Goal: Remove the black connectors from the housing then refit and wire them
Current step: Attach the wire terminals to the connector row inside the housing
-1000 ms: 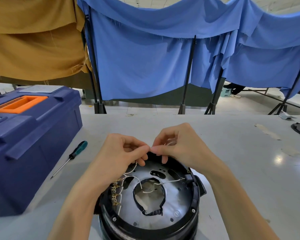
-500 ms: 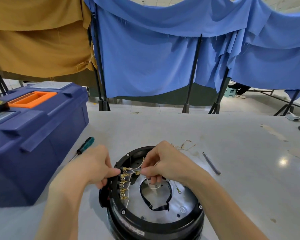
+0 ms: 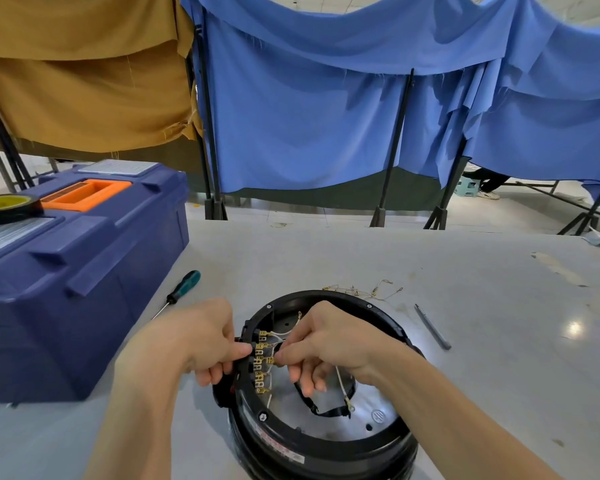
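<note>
Blue cloth point(image 3: 326, 116) hangs in sagging swags right across the back, beyond the table's far edge, slung over black poles point(image 3: 390, 150) on splayed feet. Past the far left corner a mustard-brown cloth point(image 3: 77, 74) takes over. Pale floor point(image 3: 291, 216) shows under the hems, with a small teal stool point(image 3: 465, 187) off right. The grey table point(image 3: 326, 258) is scuffed, and there's a bright glare point(image 3: 574, 328) near its right edge.
</note>
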